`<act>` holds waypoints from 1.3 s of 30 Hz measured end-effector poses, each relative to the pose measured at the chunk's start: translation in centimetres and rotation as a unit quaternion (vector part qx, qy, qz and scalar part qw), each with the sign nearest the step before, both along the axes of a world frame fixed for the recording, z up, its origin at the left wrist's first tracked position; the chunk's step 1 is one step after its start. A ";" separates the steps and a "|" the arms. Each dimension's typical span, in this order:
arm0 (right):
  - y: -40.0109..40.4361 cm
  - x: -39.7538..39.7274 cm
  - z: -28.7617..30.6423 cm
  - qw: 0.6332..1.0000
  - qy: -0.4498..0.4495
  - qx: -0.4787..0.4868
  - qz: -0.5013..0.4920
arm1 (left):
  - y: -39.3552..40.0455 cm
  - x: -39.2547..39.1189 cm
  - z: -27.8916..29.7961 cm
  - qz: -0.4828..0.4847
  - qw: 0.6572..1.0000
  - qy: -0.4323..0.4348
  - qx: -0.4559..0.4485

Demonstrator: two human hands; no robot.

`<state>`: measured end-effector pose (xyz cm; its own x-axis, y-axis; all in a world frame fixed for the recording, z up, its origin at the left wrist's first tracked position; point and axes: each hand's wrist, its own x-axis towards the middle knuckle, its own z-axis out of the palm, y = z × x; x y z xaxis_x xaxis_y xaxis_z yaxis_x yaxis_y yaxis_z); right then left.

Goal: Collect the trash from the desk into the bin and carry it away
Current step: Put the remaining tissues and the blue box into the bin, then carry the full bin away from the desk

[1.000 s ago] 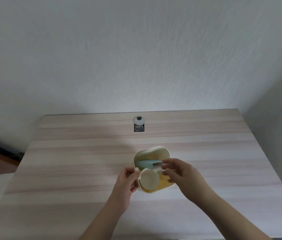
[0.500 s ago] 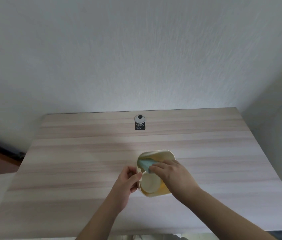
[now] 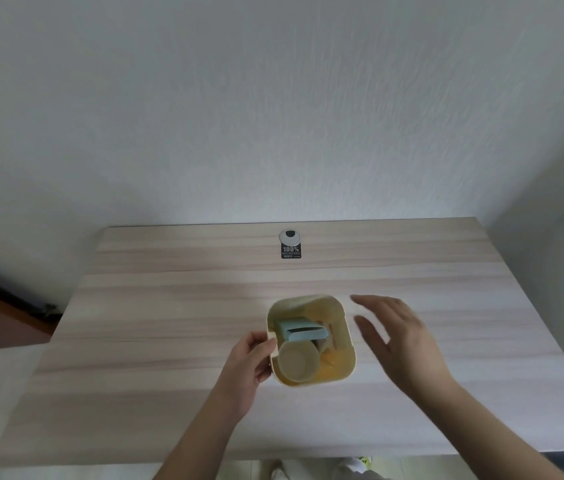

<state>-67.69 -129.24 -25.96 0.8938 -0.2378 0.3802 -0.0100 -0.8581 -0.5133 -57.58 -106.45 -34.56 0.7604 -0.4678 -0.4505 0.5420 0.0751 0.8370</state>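
Pale wood desk (image 3: 169,323): left hand (image 3: 251,362) grips the bin (image 3: 341,368) at its rim, box (image 3: 303,331) and cup (image 3: 297,360) inside; right hand (image 3: 400,341) hovers beside it, fingers spread, empty. A one-sided lift could tip it.

You see a matt, pale wood-grain bench (image 3: 169,323), a smooth cream plastic bin (image 3: 349,341) holding a matt paper cup (image 3: 297,362) and a blue card box (image 3: 303,330), and a rough-textured white wall (image 3: 273,98).
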 end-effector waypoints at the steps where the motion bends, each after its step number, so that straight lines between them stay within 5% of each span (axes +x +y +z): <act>1: -0.5 -0.5 0.1 0.999 0.024 0.036 -0.023 | 0.4 0.0 0.1 -0.005 1.000 -0.003 -0.003; 4: -1.6 -1.9 -0.7 0.979 0.126 0.155 -0.030 | 1.6 0.0 0.3 -0.023 1.000 -0.007 -0.016; 9: -0.8 -4.8 -2.8 0.947 0.273 0.169 0.019 | 2.6 0.0 0.8 -0.051 0.997 0.001 -0.050; 12: 0.6 -5.8 -3.5 0.949 0.298 0.092 0.038 | 2.8 -0.2 1.5 -0.062 0.997 0.007 -0.051; 22: 2.6 -8.7 -1.8 0.953 0.199 0.215 0.072 | 2.5 -0.8 5.7 -0.228 0.973 -0.003 -0.048; 29: 2.3 -10.8 0.0 0.949 0.122 0.270 0.103 | 1.0 -4.1 8.7 -0.206 0.977 -0.045 0.005; 33: 1.1 -12.8 0.3 0.937 0.114 0.299 0.141 | 1.5 -6.4 9.3 -0.199 0.979 -0.026 -0.042; 39: -0.3 -17.6 0.3 0.903 0.104 0.377 0.177 | 1.3 -13.0 8.9 -0.199 0.968 -0.153 -0.034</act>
<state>-85.26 -129.54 -25.64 0.9981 -0.0438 0.0442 0.0327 -0.2340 -0.9717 -70.61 -105.12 -25.70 0.6074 -0.7711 -0.1911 0.2678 -0.0278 0.9631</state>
